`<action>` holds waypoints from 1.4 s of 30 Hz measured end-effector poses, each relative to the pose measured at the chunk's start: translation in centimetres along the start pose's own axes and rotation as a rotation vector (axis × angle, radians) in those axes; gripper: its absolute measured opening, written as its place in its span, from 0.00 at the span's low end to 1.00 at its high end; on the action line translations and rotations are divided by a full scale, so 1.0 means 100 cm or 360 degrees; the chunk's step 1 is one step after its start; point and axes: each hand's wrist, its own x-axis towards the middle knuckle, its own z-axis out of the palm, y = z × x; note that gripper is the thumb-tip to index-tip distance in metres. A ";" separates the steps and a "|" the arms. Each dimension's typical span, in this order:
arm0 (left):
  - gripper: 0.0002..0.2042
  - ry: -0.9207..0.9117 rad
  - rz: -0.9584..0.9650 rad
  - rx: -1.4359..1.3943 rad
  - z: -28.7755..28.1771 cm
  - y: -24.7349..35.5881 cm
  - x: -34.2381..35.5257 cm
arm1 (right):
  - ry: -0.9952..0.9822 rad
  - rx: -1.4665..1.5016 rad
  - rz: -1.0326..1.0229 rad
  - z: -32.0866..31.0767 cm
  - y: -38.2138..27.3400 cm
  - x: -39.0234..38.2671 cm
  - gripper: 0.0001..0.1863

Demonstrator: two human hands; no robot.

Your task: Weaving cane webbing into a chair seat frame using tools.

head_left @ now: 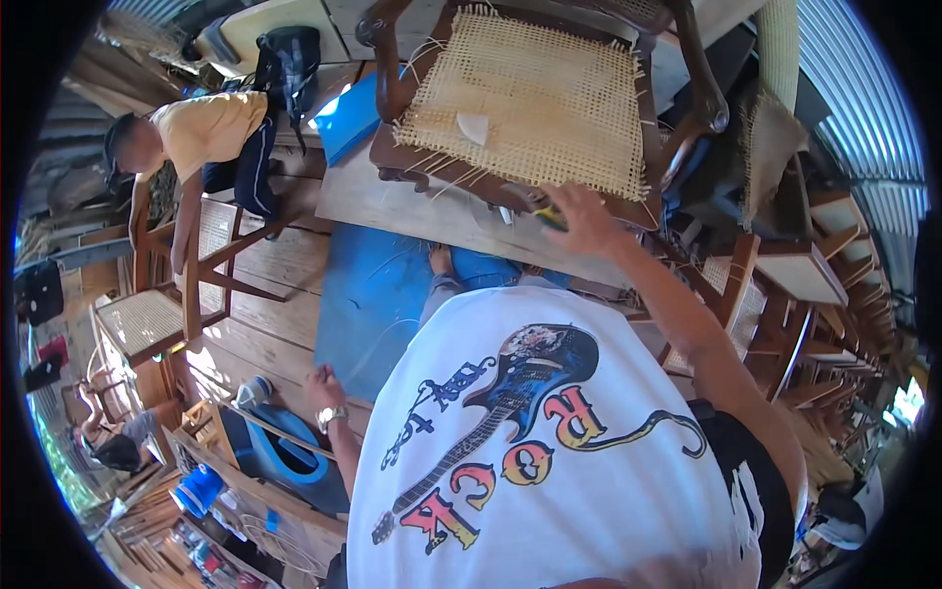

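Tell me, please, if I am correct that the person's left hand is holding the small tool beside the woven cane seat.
Not quite: the head view shows the right hand, not the left hand, holding the small tool beside the woven cane seat.

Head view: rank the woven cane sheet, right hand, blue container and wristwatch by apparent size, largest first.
1. Woven cane sheet, by far
2. Right hand
3. Blue container
4. Wristwatch
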 end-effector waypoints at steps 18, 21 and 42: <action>0.03 -0.1040 0.0470 -0.1649 0.008 0.313 0.065 | -0.0207 0.1674 0.0164 0.044 -0.087 0.034 0.26; 0.04 -0.0918 0.0502 -0.1413 0.022 0.296 0.103 | -0.0167 0.1343 0.0345 0.046 -0.060 -0.006 0.20; 0.07 -0.0748 0.1499 -0.1128 0.047 0.325 0.263 | 0.2537 -0.1158 0.2665 -0.313 -0.095 -0.579 0.24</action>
